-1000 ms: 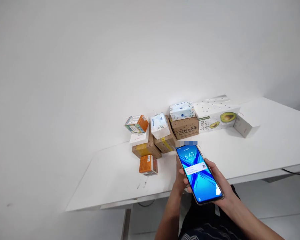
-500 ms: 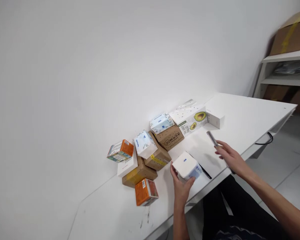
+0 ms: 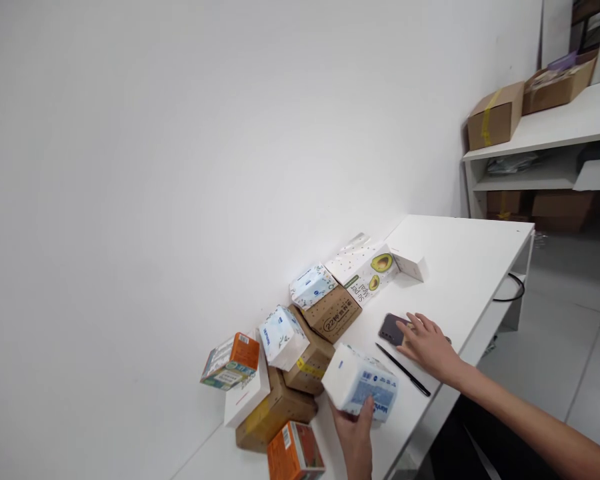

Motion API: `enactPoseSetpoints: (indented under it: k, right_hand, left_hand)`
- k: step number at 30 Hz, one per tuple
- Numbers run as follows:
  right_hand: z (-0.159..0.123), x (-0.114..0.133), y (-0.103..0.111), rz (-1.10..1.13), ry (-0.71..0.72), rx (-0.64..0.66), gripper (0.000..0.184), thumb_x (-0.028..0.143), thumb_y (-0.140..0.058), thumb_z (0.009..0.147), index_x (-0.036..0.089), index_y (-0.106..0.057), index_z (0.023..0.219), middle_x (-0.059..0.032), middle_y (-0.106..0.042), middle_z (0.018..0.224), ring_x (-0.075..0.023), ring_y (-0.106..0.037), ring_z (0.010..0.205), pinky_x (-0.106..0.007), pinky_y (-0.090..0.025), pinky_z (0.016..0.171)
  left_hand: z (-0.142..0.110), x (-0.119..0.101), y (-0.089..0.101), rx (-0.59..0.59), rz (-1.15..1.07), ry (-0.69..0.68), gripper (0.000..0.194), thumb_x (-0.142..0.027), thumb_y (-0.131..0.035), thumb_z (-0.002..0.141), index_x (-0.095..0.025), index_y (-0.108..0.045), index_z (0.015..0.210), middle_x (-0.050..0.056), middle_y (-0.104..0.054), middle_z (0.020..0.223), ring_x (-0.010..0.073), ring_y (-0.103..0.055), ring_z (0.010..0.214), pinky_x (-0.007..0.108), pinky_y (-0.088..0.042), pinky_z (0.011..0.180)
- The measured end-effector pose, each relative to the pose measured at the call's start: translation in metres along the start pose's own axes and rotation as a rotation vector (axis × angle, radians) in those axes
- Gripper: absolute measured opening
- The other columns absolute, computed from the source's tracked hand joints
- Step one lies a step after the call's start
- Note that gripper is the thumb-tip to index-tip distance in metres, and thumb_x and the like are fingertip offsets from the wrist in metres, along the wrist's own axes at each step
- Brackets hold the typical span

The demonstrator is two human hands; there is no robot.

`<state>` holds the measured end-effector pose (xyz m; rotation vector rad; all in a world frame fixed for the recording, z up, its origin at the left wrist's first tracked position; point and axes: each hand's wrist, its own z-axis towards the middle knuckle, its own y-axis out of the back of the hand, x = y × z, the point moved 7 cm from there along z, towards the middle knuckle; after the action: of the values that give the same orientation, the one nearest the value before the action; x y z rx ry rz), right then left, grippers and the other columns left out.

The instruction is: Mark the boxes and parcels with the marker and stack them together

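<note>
My left hand [image 3: 354, 437] grips a white and blue soft pack of tissues [image 3: 360, 383] from its near side, the thumb across the printed face. The pack is tilted above the table front. My right hand [image 3: 427, 343] rests over a dark smartphone [image 3: 391, 329] lying flat, camera side up; its fingers are stretched out and cover much of the phone. Between the two hands, a black pen [image 3: 404, 369] lies on the table.
Along the wall stand brown cartons [image 3: 333, 313] topped by more tissue packs [image 3: 281, 337], orange boxes [image 3: 230, 361], a white avocado-print box [image 3: 365, 272] and a small white box [image 3: 409, 265]. The white table [image 3: 460, 267] ends at its front edge; shelves [image 3: 535, 143] hold cardboard boxes.
The phone, held upright in my right hand before, now lies on the table with that hand spread on it. My left hand has tilted the tissue pack. The view has shifted rightward.
</note>
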<state>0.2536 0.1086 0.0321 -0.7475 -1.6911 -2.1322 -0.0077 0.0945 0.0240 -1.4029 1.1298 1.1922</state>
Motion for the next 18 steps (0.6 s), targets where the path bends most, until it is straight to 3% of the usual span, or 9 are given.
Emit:
enactPoseSetpoints:
  k: [3,5,6,9,12,15,18]
  right_hand:
    - [-0.016,0.024,0.019,0.601,0.066,0.279,0.059,0.051,-0.037,0.094,0.023,-0.038,0.146,-0.014,-0.044,0.146,-0.0284,-0.044,0.131,-0.044,-0.04,0.104]
    - [-0.033,0.041,0.028,0.862,0.093,0.456,0.071,0.058,-0.041,0.09,0.027,-0.023,0.152,-0.0124,-0.039,0.15,-0.0274,-0.048,0.128,-0.04,-0.046,0.099]
    - [-0.041,0.045,0.032,0.914,0.092,0.484,0.079,0.06,-0.048,0.086,0.027,-0.02,0.152,-0.0124,-0.034,0.152,-0.0286,-0.047,0.129,-0.04,-0.046,0.099]
    - [-0.053,0.036,0.038,0.892,-0.005,0.362,0.092,0.058,-0.064,0.076,0.024,-0.024,0.151,-0.0132,-0.027,0.156,-0.0329,-0.04,0.133,-0.041,-0.041,0.104]
    - [-0.057,0.011,0.041,0.878,-0.143,0.274,0.083,0.057,-0.064,0.075,0.023,-0.036,0.146,-0.0146,-0.04,0.148,-0.0337,-0.052,0.122,-0.042,-0.049,0.095]
    - [-0.05,-0.024,0.064,0.739,-0.223,0.1,0.075,0.059,-0.063,0.075,0.022,-0.045,0.138,-0.0149,-0.054,0.132,-0.034,-0.06,0.108,-0.043,-0.055,0.081]
    - [-0.03,-0.056,0.101,0.385,-0.196,-0.202,0.078,0.061,-0.062,0.074,0.018,-0.046,0.137,-0.0197,-0.051,0.129,-0.041,-0.055,0.109,-0.05,-0.053,0.078]
  left_hand:
    - [-0.005,-0.005,-0.003,-0.011,-0.149,0.055,0.079,-0.038,-0.084,0.061,-0.016,-0.048,0.128,0.014,-0.071,0.102,0.0301,-0.07,0.092,0.042,-0.055,0.082]
    - [-0.015,-0.009,-0.02,0.022,-0.287,0.079,0.079,-0.04,-0.083,0.062,-0.02,-0.047,0.13,0.013,-0.07,0.107,0.031,-0.068,0.098,0.043,-0.054,0.086]
    - [-0.02,-0.01,-0.032,0.046,-0.341,0.094,0.079,-0.041,-0.082,0.063,-0.022,-0.047,0.131,0.013,-0.069,0.11,0.0313,-0.067,0.101,0.043,-0.054,0.088]
    - [-0.035,-0.011,-0.07,0.144,-0.389,0.134,0.079,-0.043,-0.082,0.063,-0.024,-0.049,0.132,0.012,-0.068,0.113,0.0312,-0.065,0.107,0.043,-0.052,0.093]
    - [-0.043,-0.01,-0.097,0.295,-0.341,0.147,0.079,-0.046,-0.079,0.067,-0.024,-0.046,0.135,0.014,-0.062,0.123,0.031,-0.061,0.113,0.042,-0.05,0.095]
    - [-0.047,-0.014,-0.094,0.324,-0.18,0.033,0.077,-0.049,-0.072,0.074,-0.028,-0.039,0.139,0.015,-0.046,0.142,0.0302,-0.051,0.126,0.043,-0.049,0.096]
    - [-0.056,-0.027,-0.068,0.22,0.132,-0.207,0.064,-0.041,-0.068,0.08,-0.027,-0.042,0.136,0.014,-0.047,0.139,0.0273,-0.048,0.127,0.045,-0.045,0.102]
